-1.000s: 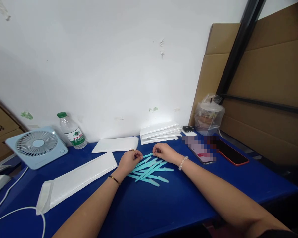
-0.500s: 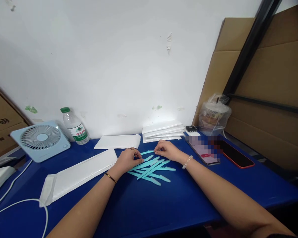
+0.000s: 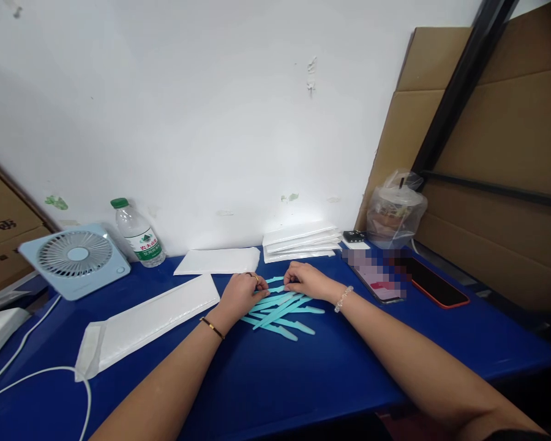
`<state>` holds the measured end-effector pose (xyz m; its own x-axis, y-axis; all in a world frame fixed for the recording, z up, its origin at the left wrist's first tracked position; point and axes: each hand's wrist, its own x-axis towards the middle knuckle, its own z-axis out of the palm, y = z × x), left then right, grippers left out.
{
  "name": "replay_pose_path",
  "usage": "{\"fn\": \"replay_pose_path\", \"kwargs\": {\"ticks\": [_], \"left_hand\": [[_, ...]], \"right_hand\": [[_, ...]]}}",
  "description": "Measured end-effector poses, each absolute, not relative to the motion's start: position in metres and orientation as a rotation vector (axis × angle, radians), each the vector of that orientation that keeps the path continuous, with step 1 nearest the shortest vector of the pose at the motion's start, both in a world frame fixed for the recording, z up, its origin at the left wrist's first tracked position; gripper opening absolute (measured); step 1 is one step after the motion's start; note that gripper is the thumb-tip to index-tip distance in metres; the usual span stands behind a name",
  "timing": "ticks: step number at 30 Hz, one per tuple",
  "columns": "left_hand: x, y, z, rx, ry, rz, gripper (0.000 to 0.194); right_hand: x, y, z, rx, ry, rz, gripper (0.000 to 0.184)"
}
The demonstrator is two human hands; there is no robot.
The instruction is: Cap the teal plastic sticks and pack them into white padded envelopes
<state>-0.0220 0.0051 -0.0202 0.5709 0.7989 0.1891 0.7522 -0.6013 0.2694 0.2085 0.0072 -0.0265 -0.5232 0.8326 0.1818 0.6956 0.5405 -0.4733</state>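
Note:
Several turquoise eyebrow razors (image 3: pixel 279 318) lie in a loose, crossing pile on the blue table. My left hand (image 3: pixel 245 294) is at the pile's left edge, its thumb and fingers pinched on the left end of one eyebrow razor (image 3: pixel 276 289). From the other side my right hand (image 3: pixel 307 282) pinches that razor's right end, so it spans the gap between my hands. Just behind it another razor lies roughly parallel. My fingers partly cover the ends of both.
White padded envelopes lie to the left (image 3: pixel 156 324) and behind (image 3: pixel 218 261), with a stack of them (image 3: pixel 298 242) by the wall. A fan (image 3: pixel 76 260) and water bottle (image 3: pixel 142 239) stand at left. Two phones (image 3: pixel 376 278) (image 3: pixel 434 283) and a bagged cup (image 3: pixel 397 211) are at right.
Both hands have shifted slightly, from the rearmost razor to the one just in front of it. The rearmost razor now lies free behind my fingers.

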Motion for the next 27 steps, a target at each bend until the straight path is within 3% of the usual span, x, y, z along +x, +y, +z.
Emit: {"fn": "replay_pose_path", "kwargs": {"ticks": [9, 15, 27], "left_hand": [[-0.024, 0.006, -0.018, 2.782, 1.303, 0.436, 0.016], [-0.029, -0.001, -0.013, 2.638, 1.257, 0.502, 0.025], [-0.023, -0.005, -0.018, 2.698, 1.200, 0.384, 0.017]], "right_hand": [[0.232, 0.011, -0.020, -1.189, -2.464, 0.337, 0.010], [0.236, 0.001, -0.009, -1.144, -2.447, 0.412, 0.014], [0.221, -0.003, -0.017, -1.172, -2.580, 0.456, 0.016]]}}
